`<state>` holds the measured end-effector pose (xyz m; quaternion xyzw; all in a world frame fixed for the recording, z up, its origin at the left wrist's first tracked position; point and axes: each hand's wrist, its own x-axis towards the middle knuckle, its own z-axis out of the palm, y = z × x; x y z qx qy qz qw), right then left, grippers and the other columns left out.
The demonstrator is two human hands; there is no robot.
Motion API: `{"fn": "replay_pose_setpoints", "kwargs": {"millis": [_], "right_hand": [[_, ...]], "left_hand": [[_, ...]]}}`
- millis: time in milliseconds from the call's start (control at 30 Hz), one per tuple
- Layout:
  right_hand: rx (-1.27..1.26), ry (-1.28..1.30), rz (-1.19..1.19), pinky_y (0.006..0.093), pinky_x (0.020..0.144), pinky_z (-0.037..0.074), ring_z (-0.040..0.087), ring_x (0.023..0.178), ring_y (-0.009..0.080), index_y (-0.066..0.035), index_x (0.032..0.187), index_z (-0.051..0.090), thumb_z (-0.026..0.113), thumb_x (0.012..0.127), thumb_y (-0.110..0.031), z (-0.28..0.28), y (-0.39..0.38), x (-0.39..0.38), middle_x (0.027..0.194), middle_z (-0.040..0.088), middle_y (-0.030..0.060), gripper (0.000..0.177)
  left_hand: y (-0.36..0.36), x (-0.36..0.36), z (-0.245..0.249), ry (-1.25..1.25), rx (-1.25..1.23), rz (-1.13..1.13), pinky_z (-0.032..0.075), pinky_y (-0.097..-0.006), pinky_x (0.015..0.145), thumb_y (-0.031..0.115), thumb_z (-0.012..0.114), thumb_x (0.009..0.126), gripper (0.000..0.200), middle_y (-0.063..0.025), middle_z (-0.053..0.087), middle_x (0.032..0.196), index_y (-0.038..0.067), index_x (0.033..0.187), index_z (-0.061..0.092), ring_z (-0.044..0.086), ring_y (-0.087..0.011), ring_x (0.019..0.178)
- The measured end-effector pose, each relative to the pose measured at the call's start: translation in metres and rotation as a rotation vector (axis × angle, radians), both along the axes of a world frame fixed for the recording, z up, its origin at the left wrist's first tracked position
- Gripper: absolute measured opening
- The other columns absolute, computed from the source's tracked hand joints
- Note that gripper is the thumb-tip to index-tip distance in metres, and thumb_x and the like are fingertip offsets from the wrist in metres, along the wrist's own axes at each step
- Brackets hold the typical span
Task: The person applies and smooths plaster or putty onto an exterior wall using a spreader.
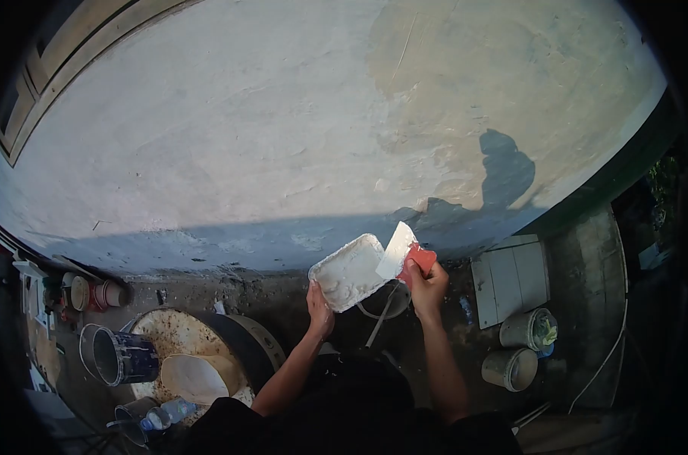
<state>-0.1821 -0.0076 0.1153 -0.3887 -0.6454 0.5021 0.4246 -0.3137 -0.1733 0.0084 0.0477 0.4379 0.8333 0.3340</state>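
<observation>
My left hand [320, 312] grips the lower left edge of a shallow rectangular tray [346, 274] coated with white paste. In my right hand [427, 292] is a putty knife [395, 253] with a red handle, its wide blade covered in the same white material. The blade is tilted up and overlaps the tray's right edge in this view. Both are held in front of a wall [268, 136], pale over most of its face, with a beige patch [465, 91] at the upper right. A shadow falls across that patch.
A rusty drum [181, 330] stands at lower left, with a dark bucket [135, 356], a cut container [200, 378] and a plastic bottle [169, 413] on or beside it. Two buckets [510, 369] sit at right near a white panel [509, 280]. Another bucket [389, 303] is below my hands.
</observation>
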Motion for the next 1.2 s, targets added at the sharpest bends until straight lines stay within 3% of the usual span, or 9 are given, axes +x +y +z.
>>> {"fn": "replay_pose_setpoints", "kwargs": {"millis": [167, 300, 500, 600, 700, 800, 900, 1200], "right_hand": [[0.034, -0.124, -0.119, 0.029, 0.065, 0.048, 0.057, 0.072, 0.0072, 0.002, 0.097, 0.069, 0.07, 0.087, -0.01, -0.012, -0.029, 0.005, 0.078, 0.068, 0.0044, 0.015], [0.206, -0.352, -0.122, 0.0364, 0.064, 0.051, 0.07, 0.071, 0.0243, 0.0, 0.093, 0.067, 0.07, 0.085, -0.014, 0.009, -0.039, 0.006, 0.077, 0.069, 0.0134, 0.016], [0.217, -0.433, -0.132, 0.0396, 0.065, 0.051, 0.068, 0.071, 0.0355, 0.001, 0.088, 0.066, 0.071, 0.082, -0.015, 0.005, -0.035, 0.012, 0.076, 0.069, 0.017, 0.018], [0.086, -0.434, -0.139, 0.04, 0.065, 0.051, 0.069, 0.069, 0.0319, 0.001, 0.089, 0.066, 0.071, 0.082, -0.015, 0.016, -0.042, 0.008, 0.076, 0.069, 0.0167, 0.018], [0.056, -0.429, -0.129, 0.0375, 0.063, 0.051, 0.068, 0.068, 0.0225, 0.003, 0.087, 0.066, 0.07, 0.083, -0.011, -0.021, -0.038, 0.01, 0.075, 0.069, 0.0129, 0.015], [-0.157, -0.287, -0.145, 0.0325, 0.061, 0.05, 0.064, 0.069, 0.0136, 0.004, 0.087, 0.065, 0.068, 0.086, -0.006, -0.04, -0.041, 0.009, 0.078, 0.068, 0.0077, 0.011], [-0.396, -0.007, -0.14, 0.0282, 0.063, 0.049, 0.062, 0.072, 0.0106, 0.004, 0.088, 0.065, 0.066, 0.087, -0.003, -0.041, -0.05, 0.007, 0.083, 0.067, 0.0056, 0.007], [-0.476, 0.12, -0.132, 0.0289, 0.07, 0.051, 0.062, 0.08, 0.0115, 0.004, 0.098, 0.064, 0.066, 0.089, -0.003, -0.049, -0.06, 0.0, 0.094, 0.067, 0.0063, 0.011]], "left_hand": [[0.006, 0.008, -0.004, -0.006, -0.02, 0.013, 0.043, -0.0338, 0.103, 0.038, 0.03, 0.109, 0.048, -0.0108, 0.055, 0.128, -0.001, 0.134, 0.044, 0.055, -0.0188, 0.116], [0.012, 0.015, -0.015, -0.017, 0.01, 0.023, 0.043, -0.033, 0.103, 0.036, 0.03, 0.109, 0.047, -0.011, 0.053, 0.129, -0.002, 0.134, 0.044, 0.054, -0.0181, 0.117], [0.02, 0.026, -0.031, 0.038, -0.014, 0.073, 0.044, -0.0331, 0.102, 0.032, 0.033, 0.109, 0.043, -0.0116, 0.053, 0.129, -0.003, 0.133, 0.044, 0.054, -0.0179, 0.117], [0.026, 0.028, -0.023, 0.074, -0.022, 0.098, 0.044, -0.0329, 0.101, 0.031, 0.032, 0.109, 0.042, -0.012, 0.053, 0.127, -0.002, 0.132, 0.044, 0.055, -0.0182, 0.115], [0.029, 0.033, -0.008, 0.081, -0.007, 0.123, 0.044, -0.0328, 0.1, 0.032, 0.032, 0.109, 0.043, -0.0122, 0.054, 0.125, -0.002, 0.132, 0.042, 0.055, -0.0184, 0.114], [0.031, 0.034, -0.008, 0.135, -0.033, 0.135, 0.044, -0.0328, 0.099, 0.033, 0.032, 0.109, 0.043, -0.0122, 0.054, 0.124, -0.002, 0.133, 0.041, 0.055, -0.0182, 0.113], [0.033, 0.036, -0.017, 0.189, -0.074, 0.135, 0.043, -0.0324, 0.099, 0.034, 0.031, 0.109, 0.043, -0.0123, 0.054, 0.124, -0.002, 0.133, 0.041, 0.054, -0.018, 0.113], [0.033, 0.034, -0.009, 0.286, -0.079, 0.128, 0.041, -0.0327, 0.1, 0.032, 0.03, 0.109, 0.043, -0.0127, 0.053, 0.125, -0.001, 0.134, 0.04, 0.052, -0.0179, 0.115]]}}
